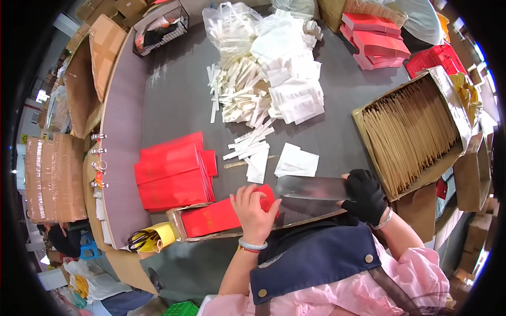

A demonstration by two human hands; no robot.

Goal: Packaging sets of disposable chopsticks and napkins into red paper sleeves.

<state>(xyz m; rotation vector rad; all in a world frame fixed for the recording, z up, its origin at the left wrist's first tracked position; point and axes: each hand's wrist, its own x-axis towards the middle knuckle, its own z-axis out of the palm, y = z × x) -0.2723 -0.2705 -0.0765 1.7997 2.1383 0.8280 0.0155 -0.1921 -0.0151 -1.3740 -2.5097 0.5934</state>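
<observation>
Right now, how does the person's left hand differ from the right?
The left hand is bare, while the right hand wears a black glove that leaves the fingertips exposed. The left hand is on the red packets in the narrow box; the right hand holds one end of a translucent strip. Both wrists carry a bracelet.

Packets (208,220) in front tray (176,225), packet stack (171,174) behind, paper strips (245,92) at centre, box (448,89) right, cup (166,234) left, perhaps holding scissors (139,239)

- A wide, round view looks down from head height.
- It faces the flat, dark grey bench (176,100).
- The bare left hand (254,217) and black-gloved right hand (365,196) are near.
</observation>
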